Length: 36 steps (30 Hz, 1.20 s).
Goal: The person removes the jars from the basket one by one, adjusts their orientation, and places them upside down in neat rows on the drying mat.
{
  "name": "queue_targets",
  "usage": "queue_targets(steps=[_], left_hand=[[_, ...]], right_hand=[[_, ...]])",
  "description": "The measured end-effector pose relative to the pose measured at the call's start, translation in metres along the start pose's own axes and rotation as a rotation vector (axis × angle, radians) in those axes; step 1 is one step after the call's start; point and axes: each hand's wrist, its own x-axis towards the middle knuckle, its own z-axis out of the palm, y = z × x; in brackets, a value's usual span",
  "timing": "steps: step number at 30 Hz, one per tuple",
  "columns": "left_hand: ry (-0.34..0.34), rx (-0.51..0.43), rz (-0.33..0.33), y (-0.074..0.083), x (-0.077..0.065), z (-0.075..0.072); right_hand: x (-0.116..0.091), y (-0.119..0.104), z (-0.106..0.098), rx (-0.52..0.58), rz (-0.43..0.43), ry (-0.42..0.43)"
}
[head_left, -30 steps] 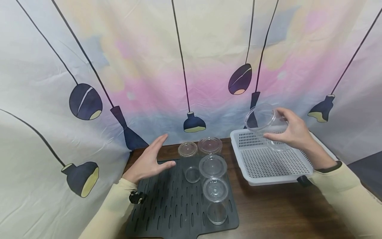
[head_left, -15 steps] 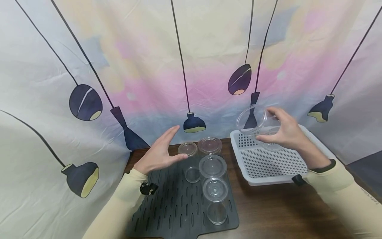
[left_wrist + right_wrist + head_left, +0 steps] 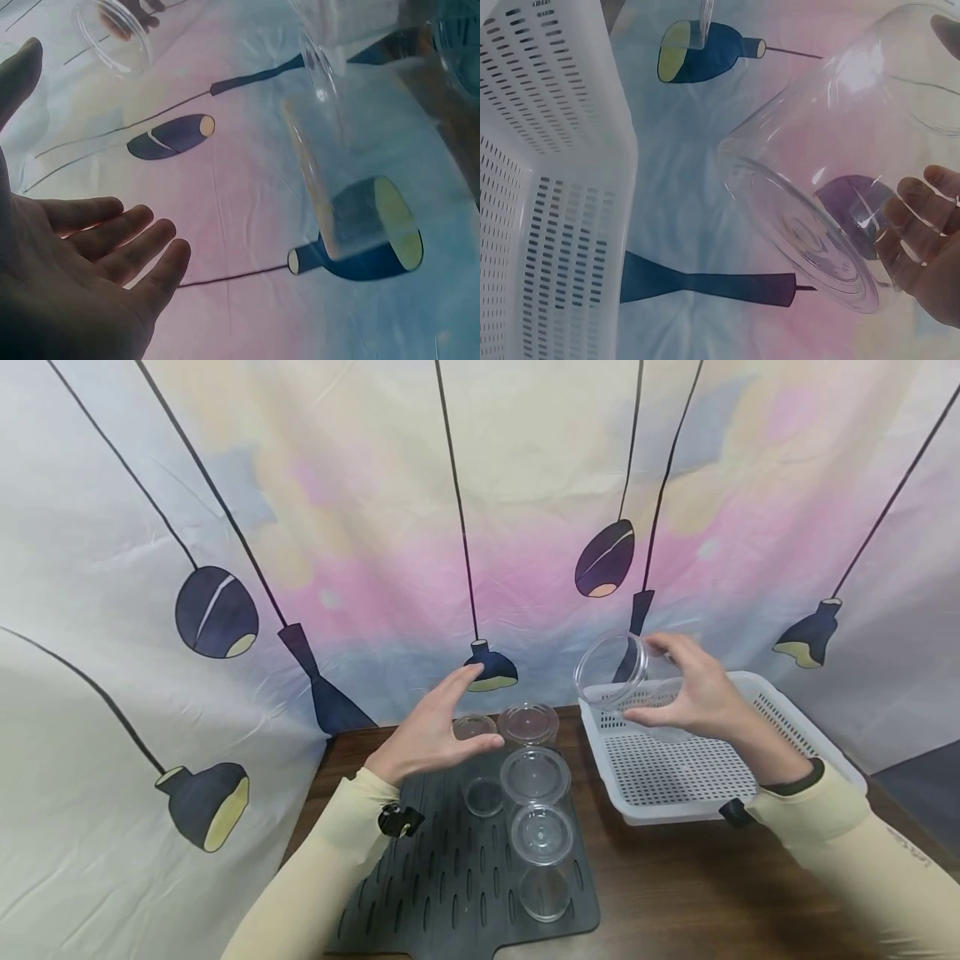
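My right hand (image 3: 697,697) grips a clear jar (image 3: 611,670) on its side in the air, above the white basket's left part. The jar's wide end faces left. In the right wrist view, curled fingers lie against the jar's (image 3: 780,161) transparent wall. My left hand (image 3: 435,731) hangs over the dark mat with thumb and fingers spread and nothing held; the left wrist view shows the same bare palm (image 3: 75,277). Several clear lidded jars (image 3: 542,837) stand upright on the mat's right side. The far-left jar (image 3: 480,793) is partly hidden behind my left hand.
A white perforated basket (image 3: 637,814) sits at the right of the brown wooden table (image 3: 675,885). The dark slotted drying mat (image 3: 442,885) lies left of it. A curtain (image 3: 360,527) printed with hanging lamps closes off the back and left side.
My right hand has carried the jar leftward, from over the basket's middle towards its left edge. My left hand has moved right and upward, nearing the standing jars.
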Motion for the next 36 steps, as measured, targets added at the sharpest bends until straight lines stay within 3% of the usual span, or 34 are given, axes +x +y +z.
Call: queue_targets(steps=[16, 36], left_hand=[[-0.042, -0.018, 0.046, 0.022, 0.017, 0.009], [-0.015, -0.051, 0.088, 0.041, 0.029, 0.016]], right_hand=[[0.004, -0.017, 0.010, -0.034, -0.054, -0.048], [0.012, -0.033, 0.021, -0.095, -0.174, -0.084]])
